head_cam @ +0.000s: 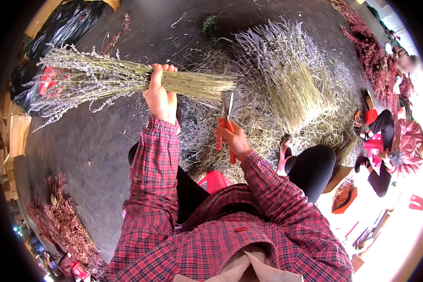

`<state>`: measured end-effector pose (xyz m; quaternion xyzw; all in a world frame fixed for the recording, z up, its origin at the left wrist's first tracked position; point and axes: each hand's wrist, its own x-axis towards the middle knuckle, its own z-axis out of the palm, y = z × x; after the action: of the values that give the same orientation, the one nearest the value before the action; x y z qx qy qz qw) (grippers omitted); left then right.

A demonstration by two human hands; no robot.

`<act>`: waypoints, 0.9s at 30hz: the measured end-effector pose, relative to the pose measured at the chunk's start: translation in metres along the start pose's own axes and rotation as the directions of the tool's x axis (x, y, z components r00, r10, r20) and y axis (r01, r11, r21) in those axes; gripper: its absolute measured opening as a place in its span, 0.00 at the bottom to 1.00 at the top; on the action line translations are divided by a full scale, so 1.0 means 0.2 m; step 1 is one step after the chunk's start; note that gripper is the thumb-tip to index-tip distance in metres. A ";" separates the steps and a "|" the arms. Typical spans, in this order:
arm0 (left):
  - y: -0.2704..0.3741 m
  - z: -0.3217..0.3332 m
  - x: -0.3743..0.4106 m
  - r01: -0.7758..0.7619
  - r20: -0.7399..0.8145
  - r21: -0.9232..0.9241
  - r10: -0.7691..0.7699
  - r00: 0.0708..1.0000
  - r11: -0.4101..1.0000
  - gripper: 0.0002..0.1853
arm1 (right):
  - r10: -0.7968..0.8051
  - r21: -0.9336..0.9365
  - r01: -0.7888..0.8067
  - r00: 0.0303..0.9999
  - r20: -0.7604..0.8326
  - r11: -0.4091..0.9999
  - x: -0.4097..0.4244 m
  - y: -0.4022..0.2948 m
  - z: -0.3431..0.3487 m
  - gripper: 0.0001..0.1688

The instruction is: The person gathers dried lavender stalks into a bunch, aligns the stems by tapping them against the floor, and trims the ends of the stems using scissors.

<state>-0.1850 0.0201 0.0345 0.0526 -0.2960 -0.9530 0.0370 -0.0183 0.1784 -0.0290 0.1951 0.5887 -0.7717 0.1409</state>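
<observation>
My left hand point(162, 93) is closed around a bundle of dried lavender point(123, 72), held sideways with its flower heads to the left and its stem ends to the right. Orange-handled scissors point(228, 123) are in my right hand point(238, 139), their blades pointing up just below the stem ends. Whether the blades are parted is hard to tell. A large pile of dried lavender point(285, 70) lies on the floor to the right of both hands, flower heads away from me. Loose stems and straw-like cuttings point(253, 127) spread beneath the scissors.
Reddish dried plants lie at lower left point(63, 218) and upper right point(370, 49). Black plastic point(61, 30) and cardboard boxes point(19, 132) line the left side. A person point(407, 144) sits at the right by a pink stool point(374, 148). My knees flank a red stool point(214, 181).
</observation>
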 end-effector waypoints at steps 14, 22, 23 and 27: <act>-0.05 0.10 -0.11 0.029 0.120 0.112 -0.043 0.992 0.993 0.03 | 0.008 0.178 0.009 0.995 -0.095 0.984 0.10 -0.11 -0.01 0.11; -0.07 0.06 -0.06 0.020 0.135 0.081 -0.030 0.990 0.996 0.04 | -0.049 0.208 0.091 0.979 -0.200 0.974 0.10 -0.07 -0.01 0.08; -0.04 0.05 -0.04 -0.009 0.153 0.063 -0.001 0.988 0.998 0.05 | -0.062 0.220 0.107 0.978 -0.200 0.970 0.09 -0.07 -0.02 0.09; 0.12 -0.03 0.09 -0.029 0.152 -0.106 0.045 0.987 0.994 0.05 | -0.154 0.209 0.179 0.979 -0.130 0.961 -0.08 -0.08 -0.04 0.10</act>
<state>-0.2015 -0.0045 0.0426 -0.0287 -0.2489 -0.9675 0.0345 -0.0095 0.1892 -0.0095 0.2023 0.5210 -0.8290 0.0194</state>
